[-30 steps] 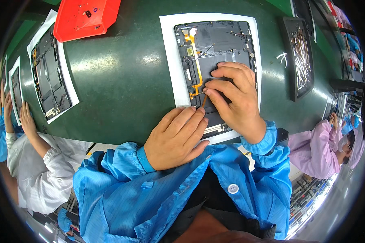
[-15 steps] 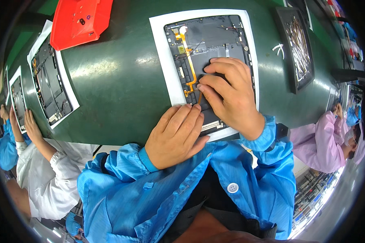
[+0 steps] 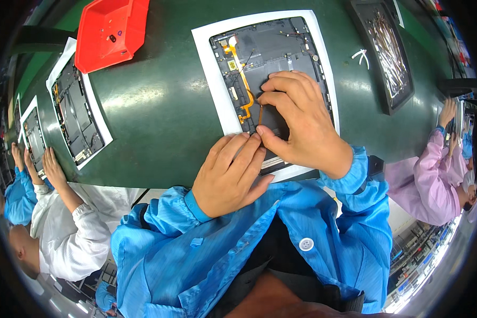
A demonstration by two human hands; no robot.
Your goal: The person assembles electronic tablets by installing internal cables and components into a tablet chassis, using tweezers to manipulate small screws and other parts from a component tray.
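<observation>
A dark tablet-like housing (image 3: 265, 45) lies on a white sheet (image 3: 206, 53) in front of me. An orange flex cable (image 3: 245, 85) runs along its left side. Below that, a narrow brown strip (image 3: 261, 114) stretches between the index finger and thumb of my right hand (image 3: 305, 122): the index tip is at its upper end, the thumb at its lower end. My left hand (image 3: 229, 172) lies palm down over the housing's lower left edge, fingers stretched out, thumb apart. Its fingertips are close to the right thumb and the strip's lower end.
A red bin (image 3: 108, 37) with a few small parts stands at the far left. At the right is a black tray (image 3: 389, 58) of thin strips, with a small white piece (image 3: 361, 58) beside it. Another housing (image 3: 77, 114) lies left, near a co-worker's hand (image 3: 53, 167).
My right thumb has moved down along the brown strip, away from the index fingertip. My left hand stays over the housing's edge. The whole view has shifted slightly.
</observation>
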